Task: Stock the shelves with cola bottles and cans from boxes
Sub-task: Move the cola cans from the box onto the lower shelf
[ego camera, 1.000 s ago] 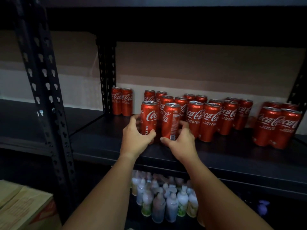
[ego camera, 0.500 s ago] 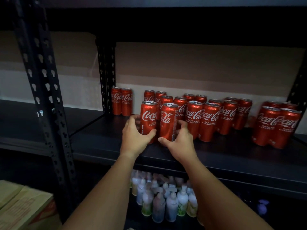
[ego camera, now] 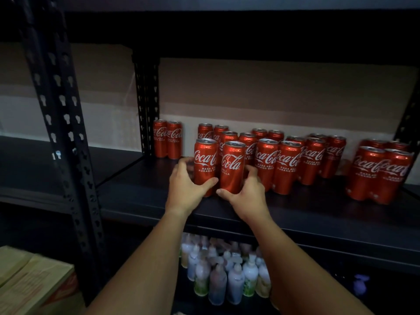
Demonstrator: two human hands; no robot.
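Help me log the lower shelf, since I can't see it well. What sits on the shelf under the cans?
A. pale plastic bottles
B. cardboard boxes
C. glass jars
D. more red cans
A: pale plastic bottles stand clustered below the shelf that bears the cans.

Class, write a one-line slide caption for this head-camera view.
Left hand and right hand each grip a red cola can standing on the dark shelf.
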